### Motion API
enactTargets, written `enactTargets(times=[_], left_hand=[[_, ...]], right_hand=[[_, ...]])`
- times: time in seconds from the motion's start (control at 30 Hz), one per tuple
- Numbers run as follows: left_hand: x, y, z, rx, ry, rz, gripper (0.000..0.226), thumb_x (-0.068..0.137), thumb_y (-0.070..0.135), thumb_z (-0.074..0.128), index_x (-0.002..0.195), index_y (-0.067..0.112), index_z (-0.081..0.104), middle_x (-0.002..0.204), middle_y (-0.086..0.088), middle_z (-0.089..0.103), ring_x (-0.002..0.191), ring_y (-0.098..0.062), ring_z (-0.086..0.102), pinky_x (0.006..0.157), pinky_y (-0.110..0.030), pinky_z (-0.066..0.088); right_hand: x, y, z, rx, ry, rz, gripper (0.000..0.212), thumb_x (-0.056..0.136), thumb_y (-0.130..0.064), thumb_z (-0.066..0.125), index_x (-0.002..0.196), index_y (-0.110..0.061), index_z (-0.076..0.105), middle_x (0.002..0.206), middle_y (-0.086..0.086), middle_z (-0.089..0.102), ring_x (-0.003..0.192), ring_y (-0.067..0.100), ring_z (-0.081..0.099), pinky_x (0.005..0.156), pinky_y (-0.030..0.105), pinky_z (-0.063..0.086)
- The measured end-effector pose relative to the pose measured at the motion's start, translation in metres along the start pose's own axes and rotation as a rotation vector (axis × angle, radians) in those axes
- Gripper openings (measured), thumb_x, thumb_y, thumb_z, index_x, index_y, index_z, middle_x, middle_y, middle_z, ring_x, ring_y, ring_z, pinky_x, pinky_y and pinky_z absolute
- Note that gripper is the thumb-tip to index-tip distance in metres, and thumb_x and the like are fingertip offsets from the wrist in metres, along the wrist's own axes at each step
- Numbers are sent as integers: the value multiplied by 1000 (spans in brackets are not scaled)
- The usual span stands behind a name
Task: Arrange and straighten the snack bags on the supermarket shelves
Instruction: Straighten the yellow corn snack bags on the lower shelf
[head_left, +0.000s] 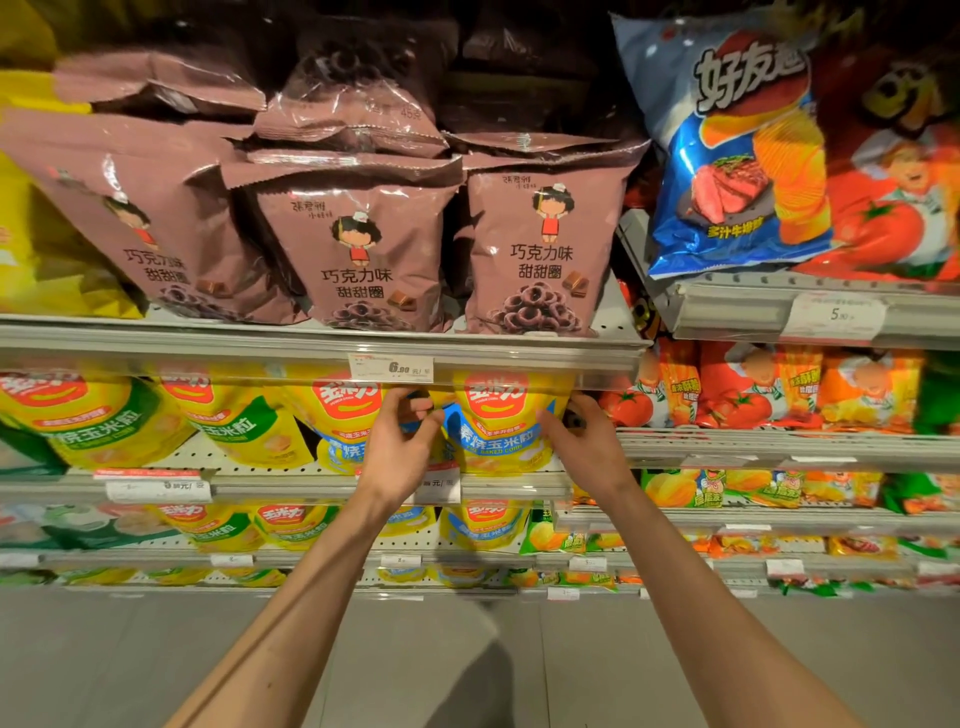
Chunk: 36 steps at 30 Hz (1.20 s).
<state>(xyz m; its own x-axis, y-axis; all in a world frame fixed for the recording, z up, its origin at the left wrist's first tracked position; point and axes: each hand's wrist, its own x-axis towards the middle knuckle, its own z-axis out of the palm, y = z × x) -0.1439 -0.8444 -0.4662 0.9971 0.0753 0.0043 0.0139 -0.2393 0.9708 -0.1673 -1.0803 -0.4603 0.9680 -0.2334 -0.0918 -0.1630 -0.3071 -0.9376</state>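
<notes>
A yellow and blue corn snack bag stands upright on the second shelf, just under the upper shelf's rail. My left hand grips its left edge with curled fingers. My right hand grips its right edge the same way. A second yellow and blue bag stands just to the left, partly behind my left hand. Yellow and green corn bags fill the shelf further left. Pink-brown chocolate ring bags stand and lie stacked on the shelf above.
The upper shelf's rail with a price tag hangs right above my hands. A blue chip bag and red tomato bags stand upper right. Orange and red bags fill the right-hand shelves. Grey floor lies below.
</notes>
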Motion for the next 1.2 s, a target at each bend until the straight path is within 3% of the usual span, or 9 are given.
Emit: enactTargets(times=[0.17, 0.23, 0.4, 0.53, 0.63, 0.83, 0.97, 1.13, 1.2], left_hand=[[-13, 7, -3, -10, 81, -15, 24, 99, 15, 65, 122, 10, 58, 103, 1, 70, 92, 4, 64, 73, -9, 49], [-23, 9, -5, -24, 120, -35, 19, 100, 14, 63, 118, 9, 59, 102, 4, 68, 91, 3, 63, 71, -5, 46], [-53, 21, -14, -79, 104, -40, 12, 99, 18, 67, 110, 17, 63, 99, 1, 71, 97, -14, 68, 80, -16, 50], [-77, 38, -24, -85, 82, -34, 10, 98, 27, 68, 106, 25, 64, 106, 5, 70, 94, -10, 68, 87, -32, 54], [-93, 48, -32, -106, 56, -25, 11, 97, 32, 68, 105, 26, 63, 113, -3, 70, 98, -15, 69, 91, -38, 55], [-106, 64, -29, -175, -53, -50, 15, 97, 27, 69, 111, 27, 65, 92, 10, 72, 100, -17, 71, 94, -44, 54], [-110, 83, -10, -238, -122, 7, 15, 97, 24, 68, 111, 25, 64, 99, -10, 70, 99, -36, 67, 92, -44, 53], [-111, 109, 21, -259, -177, 75, 15, 96, 19, 68, 110, 17, 65, 88, 0, 73, 99, -29, 69, 100, -50, 51], [-113, 119, 34, -267, -186, 93, 16, 95, 20, 68, 111, 16, 65, 86, 10, 72, 93, -16, 72, 96, -47, 53]], right_hand=[[-13, 3, -10, 59, 25, 27, 37, 96, -32, 68, 130, -19, 61, 118, -4, 70, 107, 21, 68, 97, 48, 54], [-20, 5, -14, 87, 43, 41, 28, 96, -30, 68, 122, -21, 62, 114, 1, 70, 106, 25, 69, 97, 50, 55], [-52, 5, -30, 91, 50, 44, 11, 99, -18, 64, 105, -10, 69, 98, 7, 74, 80, 13, 71, 80, 36, 58], [-78, 6, -34, 140, 80, 37, 10, 98, -18, 65, 102, -11, 71, 90, 2, 76, 85, 15, 71, 77, 28, 55], [-96, 1, -37, 166, 91, 40, 10, 99, -11, 63, 105, -8, 70, 90, 2, 75, 77, 1, 70, 65, 14, 53], [-134, -16, -56, 208, 192, 92, 9, 99, -13, 62, 101, -16, 71, 89, 4, 76, 78, 19, 72, 67, 21, 57], [-157, -24, -80, 170, 265, 88, 12, 100, -17, 60, 105, -16, 71, 90, -1, 77, 77, 14, 72, 74, 29, 57], [-170, -25, -114, 167, 354, 65, 12, 101, -17, 60, 101, -14, 71, 92, 3, 77, 82, 18, 74, 75, 28, 59], [-171, -26, -131, 176, 380, 54, 12, 102, -17, 60, 101, -13, 72, 90, 2, 77, 81, 18, 73, 70, 23, 58]])
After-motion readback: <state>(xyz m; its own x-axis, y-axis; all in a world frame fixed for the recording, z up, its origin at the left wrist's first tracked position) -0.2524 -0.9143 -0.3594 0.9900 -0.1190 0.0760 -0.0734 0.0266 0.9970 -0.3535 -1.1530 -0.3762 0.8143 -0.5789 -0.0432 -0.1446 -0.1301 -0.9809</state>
